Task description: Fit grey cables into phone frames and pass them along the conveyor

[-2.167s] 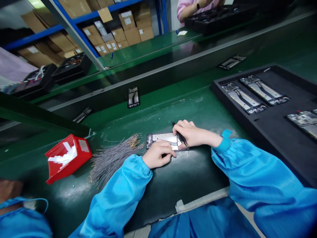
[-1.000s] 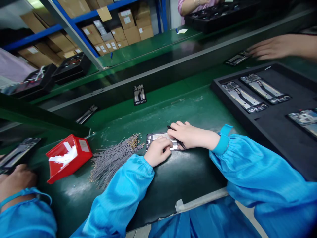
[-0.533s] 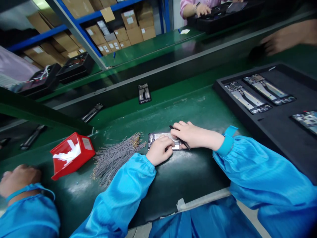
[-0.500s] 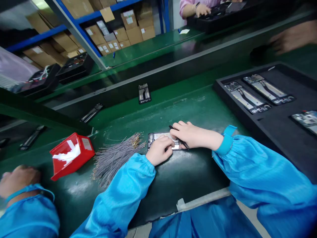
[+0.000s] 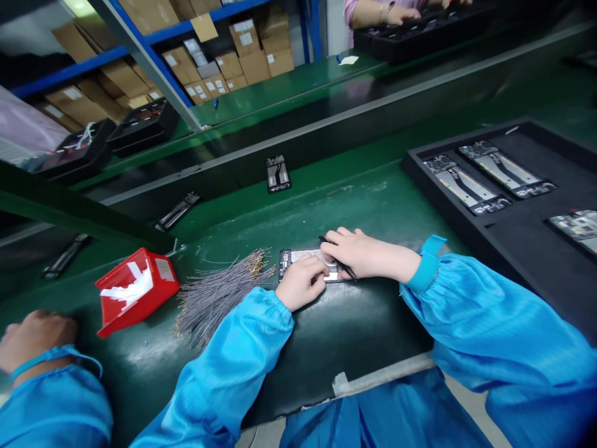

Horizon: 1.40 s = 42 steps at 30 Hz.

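Note:
An open phone chassis [image 5: 298, 261] lies flat on the green bench in front of me. My left hand [image 5: 302, 285] rests on its near edge with fingers curled, pinning it down. My right hand [image 5: 355, 252] is closed around black tweezers [image 5: 339, 262], and its fingertips press on the right part of the chassis. Both arms wear blue sleeves. A fan of thin grey wires with gold tips [image 5: 219, 294] lies just left of the chassis.
A red parts bin [image 5: 135, 290] sits left of the wires. A black tray [image 5: 522, 230] at the right holds phone chassis [image 5: 467, 185]. More chassis [image 5: 278, 173] ride the belt behind. A co-worker's hand [image 5: 35, 331] rests at lower left; another person [image 5: 396, 12] works far behind.
My hands stay on the chassis with small finger shifts. The chassis on the belt have drifted right. A hand that reached in at the upper right is gone.

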Each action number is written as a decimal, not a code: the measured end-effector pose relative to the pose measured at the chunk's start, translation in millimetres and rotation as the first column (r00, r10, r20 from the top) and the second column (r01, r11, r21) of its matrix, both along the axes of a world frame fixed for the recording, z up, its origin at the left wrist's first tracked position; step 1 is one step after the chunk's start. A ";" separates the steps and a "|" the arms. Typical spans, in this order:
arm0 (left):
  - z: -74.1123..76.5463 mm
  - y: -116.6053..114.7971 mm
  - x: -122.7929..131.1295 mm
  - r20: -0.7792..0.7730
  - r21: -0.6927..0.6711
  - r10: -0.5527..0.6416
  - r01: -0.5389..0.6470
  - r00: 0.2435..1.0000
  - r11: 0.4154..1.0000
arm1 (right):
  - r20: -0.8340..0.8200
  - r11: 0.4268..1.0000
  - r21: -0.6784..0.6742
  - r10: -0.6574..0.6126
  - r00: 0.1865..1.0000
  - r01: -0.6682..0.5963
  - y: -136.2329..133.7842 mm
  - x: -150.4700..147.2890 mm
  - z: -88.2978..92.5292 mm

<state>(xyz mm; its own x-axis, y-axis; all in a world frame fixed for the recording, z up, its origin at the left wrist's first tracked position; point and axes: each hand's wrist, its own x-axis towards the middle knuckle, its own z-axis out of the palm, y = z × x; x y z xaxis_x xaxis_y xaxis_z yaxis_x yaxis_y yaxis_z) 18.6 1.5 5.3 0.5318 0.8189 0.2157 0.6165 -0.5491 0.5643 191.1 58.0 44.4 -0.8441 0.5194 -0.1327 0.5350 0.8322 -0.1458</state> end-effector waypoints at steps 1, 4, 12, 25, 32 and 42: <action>0.2 0.0 -0.1 0.001 0.001 0.000 0.000 1.000 1.000 | 0.015 1.000 -0.008 -0.003 1.000 0.004 -0.4 -1.6 0.8; 0.7 0.0 -0.3 0.003 -0.001 0.004 -0.004 1.000 1.000 | 0.055 0.999 -0.041 -0.017 0.998 0.019 -1.3 -7.8 5.1; -0.6 0.5 -0.6 0.004 -0.003 -0.008 0.008 1.000 1.000 | 0.205 0.988 -0.110 -0.087 0.975 0.111 -6.6 -20.1 21.6; -2.0 0.8 -5.8 0.032 0.018 -0.153 0.153 0.988 0.988 | 0.118 0.980 -0.134 -0.131 0.984 0.147 -3.2 -13.4 8.0; 4.1 -6.1 -7.6 0.171 0.184 -0.014 -0.018 0.985 0.983 | -0.201 0.965 -0.176 -0.228 0.953 0.194 2.7 -10.4 -5.2; 2.5 -10.4 -16.5 0.273 0.448 0.338 -0.430 0.901 0.784 | -0.284 0.999 0.042 -0.013 0.959 0.026 -20.6 -76.8 -33.3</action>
<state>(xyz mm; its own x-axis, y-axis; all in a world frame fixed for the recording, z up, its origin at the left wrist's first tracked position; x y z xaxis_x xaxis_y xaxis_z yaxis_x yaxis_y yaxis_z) 2.0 -8.9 7.8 0.1134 0.7089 0.6961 0.7561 -0.5161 0.4024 114.3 37.3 11.1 -0.8334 0.5361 0.1343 0.4932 0.8311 -0.2569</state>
